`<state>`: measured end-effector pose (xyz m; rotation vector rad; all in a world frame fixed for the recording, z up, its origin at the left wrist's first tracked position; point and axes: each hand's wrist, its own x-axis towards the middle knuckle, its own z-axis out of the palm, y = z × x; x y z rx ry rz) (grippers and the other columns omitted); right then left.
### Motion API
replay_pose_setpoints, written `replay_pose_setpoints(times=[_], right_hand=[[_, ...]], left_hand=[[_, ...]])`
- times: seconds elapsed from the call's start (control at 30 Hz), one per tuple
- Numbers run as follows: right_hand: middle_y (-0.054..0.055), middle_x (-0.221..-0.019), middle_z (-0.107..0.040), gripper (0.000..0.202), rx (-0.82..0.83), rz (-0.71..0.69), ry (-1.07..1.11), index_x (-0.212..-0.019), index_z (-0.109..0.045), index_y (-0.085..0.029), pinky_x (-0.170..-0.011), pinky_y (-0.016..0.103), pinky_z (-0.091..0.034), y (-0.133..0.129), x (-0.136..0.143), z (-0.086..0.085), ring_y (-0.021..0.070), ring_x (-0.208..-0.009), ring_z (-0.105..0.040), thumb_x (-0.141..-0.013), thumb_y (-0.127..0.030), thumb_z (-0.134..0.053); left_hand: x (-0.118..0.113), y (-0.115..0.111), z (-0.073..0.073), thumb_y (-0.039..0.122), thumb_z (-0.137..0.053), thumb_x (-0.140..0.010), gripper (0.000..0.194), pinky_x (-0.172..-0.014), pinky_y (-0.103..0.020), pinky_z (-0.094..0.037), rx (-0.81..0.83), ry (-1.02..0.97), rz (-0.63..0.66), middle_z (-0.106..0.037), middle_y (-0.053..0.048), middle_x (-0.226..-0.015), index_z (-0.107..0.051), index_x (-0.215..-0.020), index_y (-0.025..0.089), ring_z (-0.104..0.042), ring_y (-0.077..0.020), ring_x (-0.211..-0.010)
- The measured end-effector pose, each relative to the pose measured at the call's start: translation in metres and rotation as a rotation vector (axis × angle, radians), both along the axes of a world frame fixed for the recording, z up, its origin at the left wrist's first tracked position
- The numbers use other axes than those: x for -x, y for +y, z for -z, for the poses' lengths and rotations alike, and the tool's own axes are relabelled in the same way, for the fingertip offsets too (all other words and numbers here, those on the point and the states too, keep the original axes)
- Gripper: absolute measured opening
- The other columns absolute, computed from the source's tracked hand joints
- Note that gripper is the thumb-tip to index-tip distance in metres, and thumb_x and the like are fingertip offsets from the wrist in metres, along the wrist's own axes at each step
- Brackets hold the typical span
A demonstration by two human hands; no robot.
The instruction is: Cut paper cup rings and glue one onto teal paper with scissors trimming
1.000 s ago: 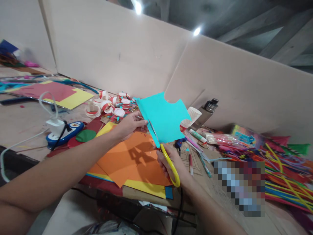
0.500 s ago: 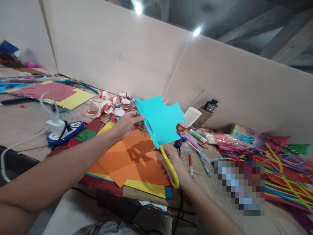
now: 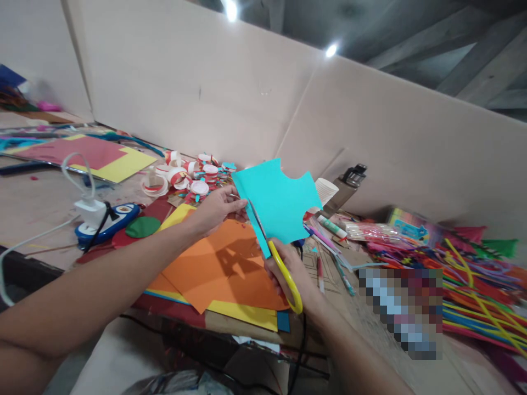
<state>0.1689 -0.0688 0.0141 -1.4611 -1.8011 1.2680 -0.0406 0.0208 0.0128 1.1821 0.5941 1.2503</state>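
My left hand (image 3: 222,207) pinches the left edge of a turquoise sheet of paper (image 3: 284,200), which has rounded notches in its top and right edges. In my right hand (image 3: 288,266) is a pair of scissors (image 3: 291,285) with yellow handles. The blades lie along the sheet's left side, with a narrow strip of the paper to their left. Both hands are above orange paper sheets (image 3: 218,266) with yellow sheets (image 3: 242,314) under them; shadows of the hands fall on the orange.
Paper-cup pieces (image 3: 179,176) lie behind my left hand. Stacked cups (image 3: 326,192) and a bottle (image 3: 348,186) stand beyond the sheet. Colourful pipe cleaners (image 3: 486,296) spread out at right. A blue power strip (image 3: 107,222) with a white plug is at left.
The turquoise sheet has shifted slightly right and now covers more of the stacked cups. My left hand has moved a little right with it; the scissors stay on the same side of the sheet.
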Motion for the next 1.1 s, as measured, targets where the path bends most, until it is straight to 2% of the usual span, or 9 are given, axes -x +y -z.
replay_pose_setpoints(times=[0.2,0.4,0.53,0.73,0.97,1.1], right_hand=[[-0.009,-0.052,-0.043,0.007,-0.023,0.044,0.018,-0.077,-0.045,-0.023,-0.033,0.015,-0.027,-0.001,0.002,0.004,0.0052,-0.036,-0.039,-0.076,-0.022,-0.052],[-0.009,-0.051,-0.043,0.007,-0.033,0.133,0.011,-0.083,-0.05,-0.024,-0.034,0.015,-0.024,-0.011,0.012,0.002,0.0055,-0.036,-0.037,-0.077,-0.024,-0.049],[-0.009,-0.054,-0.044,0.009,-0.051,0.116,0.035,-0.087,-0.05,-0.024,-0.035,0.015,-0.026,-0.01,0.01,0.002,0.0049,-0.037,-0.037,-0.077,-0.025,-0.05],[-0.009,-0.057,-0.047,0.013,0.022,-0.007,0.031,-0.082,-0.043,-0.024,-0.035,0.015,-0.032,-0.002,0.003,0.002,0.005,-0.038,-0.042,-0.076,-0.022,-0.054],[-0.011,-0.055,-0.044,0.012,0.023,0.069,0.124,-0.08,-0.04,-0.024,-0.031,0.014,-0.031,-0.002,0.008,0.007,0.004,-0.034,-0.037,-0.075,-0.023,-0.051],[-0.011,-0.056,-0.044,0.016,0.035,0.02,0.146,-0.088,-0.044,-0.024,-0.03,0.014,-0.033,0.002,0.007,0.008,0.0043,-0.036,-0.037,-0.075,-0.027,-0.053]], left_hand=[[0.0,0.0,0.0,0.034,-0.08,-0.072,0.036,-0.06,-0.028,-0.057,0.0,-0.007,0.001,-0.068,-0.001,-0.07,-0.056,-0.089,0.014,-0.066,-0.0127,-0.057],[0.0,-0.001,-0.002,0.034,-0.08,-0.071,0.035,-0.061,-0.028,-0.057,0.006,0.0,0.014,-0.068,-0.001,-0.068,-0.055,-0.087,0.015,-0.066,-0.0129,-0.058],[0.0,-0.001,-0.002,0.033,-0.079,-0.073,0.033,-0.061,-0.028,-0.056,-0.002,0.007,0.02,-0.068,-0.001,-0.07,-0.056,-0.088,0.015,-0.066,-0.0127,-0.058],[0.0,-0.001,-0.003,0.033,-0.079,-0.073,0.036,-0.061,-0.028,-0.056,-0.002,0.013,0.043,-0.069,-0.001,-0.071,-0.058,-0.097,0.016,-0.066,-0.0128,-0.058],[0.002,0.001,-0.007,0.033,-0.081,-0.071,0.039,-0.061,-0.028,-0.058,0.043,-0.032,0.071,-0.069,-0.001,-0.072,-0.058,-0.096,0.015,-0.066,-0.0124,-0.059],[0.003,0.003,-0.006,0.031,-0.08,-0.072,0.038,-0.063,-0.029,-0.059,0.06,-0.019,0.081,-0.07,-0.001,-0.074,-0.057,-0.096,0.015,-0.067,-0.0131,-0.06]])
